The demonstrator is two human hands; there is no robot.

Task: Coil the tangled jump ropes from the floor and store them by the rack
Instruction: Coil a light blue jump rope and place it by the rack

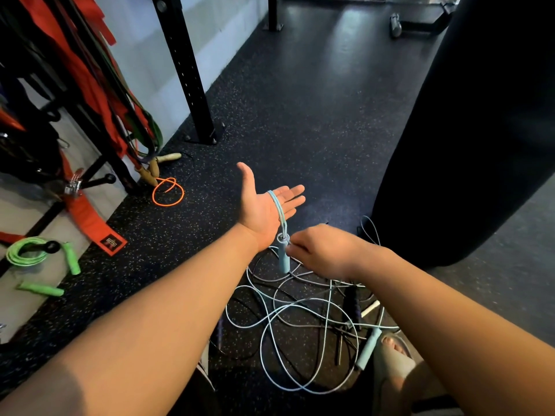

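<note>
Speckled matt rubber floor [300, 115]; smooth plastic-looking blue rope [279, 340]; matt black metal post [186, 70].

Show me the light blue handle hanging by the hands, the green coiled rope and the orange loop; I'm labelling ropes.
light blue handle [283, 255], head view, mid-grip.
green coiled rope [18, 255], head view, coil's left arc.
orange loop [156, 199], head view, lower-left curve.

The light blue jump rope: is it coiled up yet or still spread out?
Mostly spread. A couple of turns of the light blue jump rope wrap the open left hand; the rest sprawls in loose tangled loops on the floor.
</note>
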